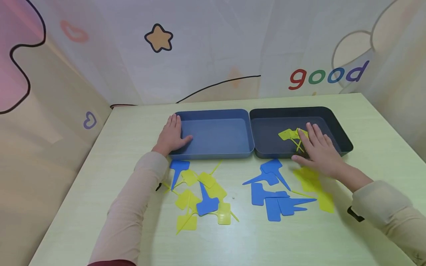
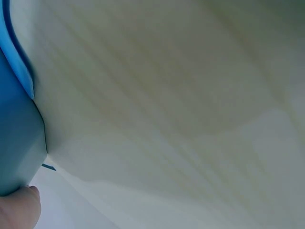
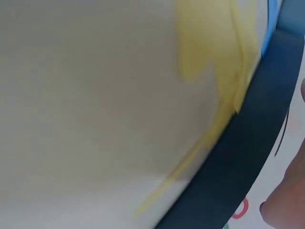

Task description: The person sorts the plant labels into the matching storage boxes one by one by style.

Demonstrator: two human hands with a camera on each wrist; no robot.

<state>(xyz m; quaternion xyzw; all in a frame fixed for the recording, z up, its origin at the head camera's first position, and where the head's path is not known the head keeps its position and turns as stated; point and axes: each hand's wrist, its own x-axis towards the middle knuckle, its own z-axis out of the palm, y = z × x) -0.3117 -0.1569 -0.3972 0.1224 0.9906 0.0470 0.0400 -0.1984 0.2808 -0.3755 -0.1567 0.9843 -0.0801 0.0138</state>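
Observation:
My left hand (image 1: 172, 136) rests on the left wall of a blue-grey tray (image 1: 216, 135), fingers straight and thumb spread inward. In the left wrist view a fingertip (image 2: 20, 210) shows beside the tray's wall (image 2: 21, 138). Over the front right part of a dark tray (image 1: 266, 147), my right hand (image 1: 321, 153) has its fingers extended and thumb apart. Yellow T-shaped plant labels (image 1: 287, 135) lie in that tray, partly under those fingers. The right wrist view shows the dark tray's wall (image 3: 257, 114) and blurred yellow labels (image 3: 209, 38) outside it.
In front of the left tray lie mixed yellow labels (image 1: 186, 199) and blue labels (image 1: 208, 205). Several blue labels (image 1: 273, 210) overlap before the dark tray, with more yellow labels (image 1: 324, 199) below my right hand. A printed curtain (image 1: 213, 48) stands behind the table (image 1: 233, 244).

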